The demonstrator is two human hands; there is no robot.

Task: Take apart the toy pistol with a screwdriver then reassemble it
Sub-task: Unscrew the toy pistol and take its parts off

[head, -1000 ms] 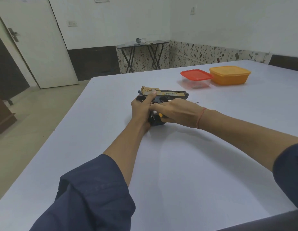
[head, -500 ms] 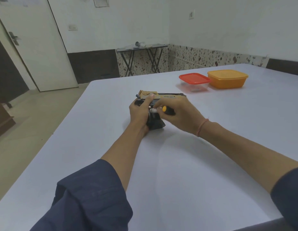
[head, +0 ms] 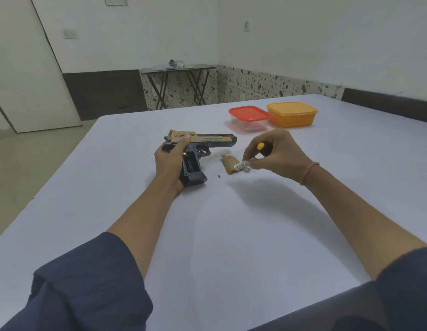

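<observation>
The toy pistol (head: pixel 209 140), tan slide on a dark frame, lies on its side on the white table (head: pixel 231 235), muzzle pointing right. Its grip is bare and dark, with the inside showing. My left hand (head: pixel 170 161) grips the pistol at the rear and along the grip. To the right, my right hand (head: pixel 277 152) is closed on a screwdriver (head: pixel 261 146) with a black and yellow handle, and its fingertips pinch small silvery parts. A tan grip panel (head: pixel 229 163) lies on the table just under those fingertips. A tiny dark screw (head: pixel 218 176) lies between pistol and panel.
A clear box with a red lid (head: pixel 249 118) and an orange lidded box (head: pixel 291 114) stand side by side at the back right of the table. A folding table (head: pixel 179 84) stands by the far wall, and a white door (head: pixel 23 68) is at the left.
My right hand has pulled away from the pistol's grip to the right, taking the screwdriver with it. The tan grip panel has come off and lies on the table, with a small screw beside it.
</observation>
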